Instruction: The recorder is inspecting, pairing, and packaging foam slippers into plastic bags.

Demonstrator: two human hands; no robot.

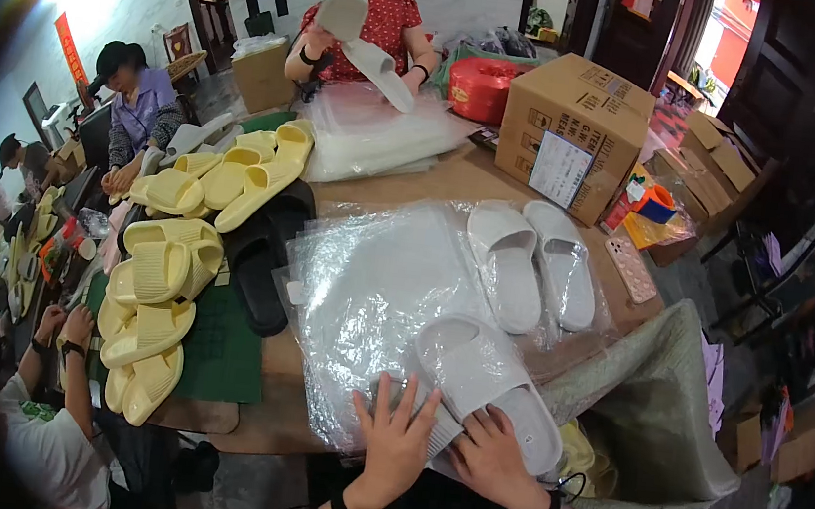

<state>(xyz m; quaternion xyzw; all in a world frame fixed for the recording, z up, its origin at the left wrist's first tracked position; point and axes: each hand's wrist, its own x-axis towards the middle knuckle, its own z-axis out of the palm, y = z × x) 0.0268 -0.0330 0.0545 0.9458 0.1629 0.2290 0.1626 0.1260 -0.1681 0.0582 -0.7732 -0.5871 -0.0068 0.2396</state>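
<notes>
My left hand (395,442) lies with fingers spread over a pale grey slide slipper (445,432) with a ribbed strap, which it partly hides. My right hand (497,465) rests at the inner edge of a second pale grey slipper (481,360), its fingers extended and partly bent. Both slippers lie side by side at the near table edge, on or in clear plastic; which, I cannot tell. Under and beyond them spreads a stack of clear plastic bags (386,272). Farther right, another pale slipper pair (509,265) lies in clear film.
Yellow slippers (167,274) pile up left, beside black ones (260,269). A cardboard box (574,133), red twine roll (484,89) and pink phone (630,269) stand or lie behind and right. An open woven sack (655,400) borders the table. Across it, a person (371,37) holds pale slippers.
</notes>
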